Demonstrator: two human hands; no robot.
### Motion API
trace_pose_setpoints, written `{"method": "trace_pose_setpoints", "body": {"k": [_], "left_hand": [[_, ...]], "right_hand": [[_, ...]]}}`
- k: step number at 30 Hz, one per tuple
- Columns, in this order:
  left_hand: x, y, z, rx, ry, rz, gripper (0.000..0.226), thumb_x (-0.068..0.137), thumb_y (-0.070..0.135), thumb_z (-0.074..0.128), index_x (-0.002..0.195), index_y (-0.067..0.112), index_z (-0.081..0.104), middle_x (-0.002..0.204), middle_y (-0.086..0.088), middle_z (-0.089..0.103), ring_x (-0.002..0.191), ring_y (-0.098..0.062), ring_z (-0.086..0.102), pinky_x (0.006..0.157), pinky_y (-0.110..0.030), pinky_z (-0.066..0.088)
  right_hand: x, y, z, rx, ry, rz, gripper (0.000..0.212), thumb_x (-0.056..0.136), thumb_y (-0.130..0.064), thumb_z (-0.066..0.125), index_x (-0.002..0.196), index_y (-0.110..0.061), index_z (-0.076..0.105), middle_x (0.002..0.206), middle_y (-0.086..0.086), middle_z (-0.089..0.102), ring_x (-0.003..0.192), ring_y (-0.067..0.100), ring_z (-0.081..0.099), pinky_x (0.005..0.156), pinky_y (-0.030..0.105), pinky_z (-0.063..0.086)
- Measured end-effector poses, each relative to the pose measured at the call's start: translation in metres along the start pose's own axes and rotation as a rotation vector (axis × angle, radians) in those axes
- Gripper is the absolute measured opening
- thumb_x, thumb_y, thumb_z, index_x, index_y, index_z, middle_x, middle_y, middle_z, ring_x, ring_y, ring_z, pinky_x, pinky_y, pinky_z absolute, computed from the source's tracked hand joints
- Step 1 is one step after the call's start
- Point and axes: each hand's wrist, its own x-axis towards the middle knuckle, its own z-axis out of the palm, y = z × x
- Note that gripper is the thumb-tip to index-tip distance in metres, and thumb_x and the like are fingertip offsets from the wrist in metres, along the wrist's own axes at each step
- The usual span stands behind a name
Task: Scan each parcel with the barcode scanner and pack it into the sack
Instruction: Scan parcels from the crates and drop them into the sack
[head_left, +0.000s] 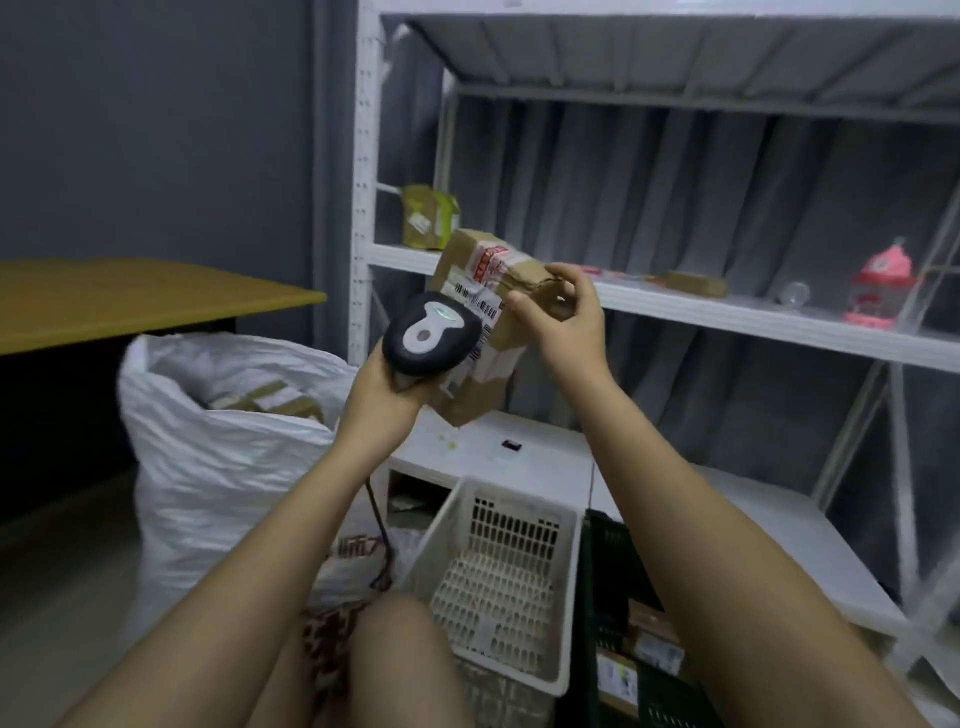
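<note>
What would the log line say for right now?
step: scanning | left hand: holds scanner | right hand: holds parcel | sack: open, boxes inside

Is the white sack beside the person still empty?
No, the white sack stands open with several brown parcels already lying inside it near the top.

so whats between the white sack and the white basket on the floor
In the head view, the left forearm crosses that gap. Below it lie the barcode scanner's dark cable and a patterned bag, between white sack and white basket.
</note>
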Motion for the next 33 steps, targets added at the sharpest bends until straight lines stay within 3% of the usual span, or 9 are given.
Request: {"method": "trace_pose_setpoints", "body": {"k": [3,9,13,18,23,24,26,28,33], "left_hand": [[0.005,0.012,-0.042,0.069,0.065,0.034,0.053,0.083,0.015,0.073,0.131,0.019,0.050,0.112,0.011,0.054,0.103,-0.005,0.049,0.081,-0.020,0.038],[0.020,0.000,-0.115,0.093,0.165,-0.007,0.048,0.081,0.023,0.075,0.122,0.033,0.052,0.111,0.015,0.059,0.108,-0.010,0.056,0.089,-0.032,0.046],[0.027,-0.029,-0.153,0.098,0.214,-0.104,0.040,0.078,0.027,0.077,0.112,0.037,0.056,0.111,0.010,0.066,0.107,-0.014,0.061,0.095,-0.045,0.050],[0.040,-0.053,-0.175,0.104,0.289,-0.090,0.046,0.083,0.013,0.073,0.111,0.036,0.045,0.111,0.010,0.057,0.110,-0.009,0.053,0.091,-0.028,0.043],[0.052,-0.078,-0.184,0.073,0.302,-0.154,0.050,0.082,0.013,0.074,0.120,0.032,0.048,0.117,0.010,0.057,0.111,-0.005,0.052,0.088,-0.020,0.041],[0.054,-0.083,-0.184,0.081,0.307,-0.167,0.050,0.081,0.014,0.075,0.123,0.027,0.051,0.117,0.010,0.058,0.110,-0.006,0.053,0.085,-0.016,0.042],[0.056,-0.090,-0.184,0.099,0.304,-0.184,0.051,0.081,0.016,0.076,0.127,0.019,0.055,0.117,0.009,0.062,0.107,-0.004,0.057,0.079,-0.009,0.043],[0.057,-0.093,-0.182,0.101,0.299,-0.177,0.049,0.081,0.015,0.075,0.126,0.021,0.055,0.112,0.012,0.062,0.098,0.009,0.056,0.074,-0.001,0.042],[0.058,-0.085,-0.167,0.058,0.281,-0.180,0.048,0.081,0.014,0.075,0.123,0.024,0.054,0.105,0.018,0.060,0.093,0.011,0.053,0.069,0.005,0.039]], "right_hand": [[0.000,-0.020,0.045,0.118,0.020,-0.015,0.038,0.081,-0.019,0.078,0.110,-0.029,0.055,0.106,-0.014,0.057,0.106,0.022,0.063,0.081,0.033,0.059],[0.010,-0.018,0.124,0.195,-0.002,0.015,0.041,0.075,-0.029,0.082,0.104,-0.035,0.055,0.115,-0.006,0.059,0.106,0.023,0.063,0.087,0.041,0.057],[0.016,0.008,0.172,0.206,-0.048,0.065,0.041,0.076,-0.027,0.082,0.107,-0.029,0.055,0.118,0.003,0.059,0.107,0.019,0.062,0.084,0.029,0.056],[0.031,0.046,0.220,0.010,-0.095,0.141,0.048,0.075,-0.031,0.082,0.113,-0.029,0.053,0.126,0.001,0.045,0.106,0.013,0.054,0.095,0.034,0.051],[0.039,0.062,0.252,-0.022,-0.090,0.108,0.047,0.081,-0.030,0.077,0.120,-0.023,0.052,0.127,0.002,0.043,0.107,0.012,0.052,0.092,0.025,0.046],[0.043,0.069,0.255,-0.106,-0.178,0.092,0.044,0.082,-0.030,0.076,0.119,-0.023,0.053,0.127,0.002,0.047,0.106,0.013,0.054,0.092,0.028,0.048],[0.051,0.080,0.257,-0.460,-0.578,0.098,0.032,0.084,-0.027,0.073,0.113,-0.019,0.065,0.122,0.003,0.061,0.105,0.017,0.060,0.093,0.034,0.051],[0.054,0.086,0.253,-0.708,-0.879,0.118,0.023,0.086,-0.026,0.070,0.108,-0.022,0.074,0.120,-0.001,0.066,0.105,0.016,0.060,0.092,0.034,0.051],[0.050,0.080,0.230,-0.524,-0.829,0.121,0.020,0.088,-0.026,0.068,0.107,-0.023,0.073,0.112,-0.005,0.069,0.103,0.012,0.062,0.091,0.033,0.050]]}}
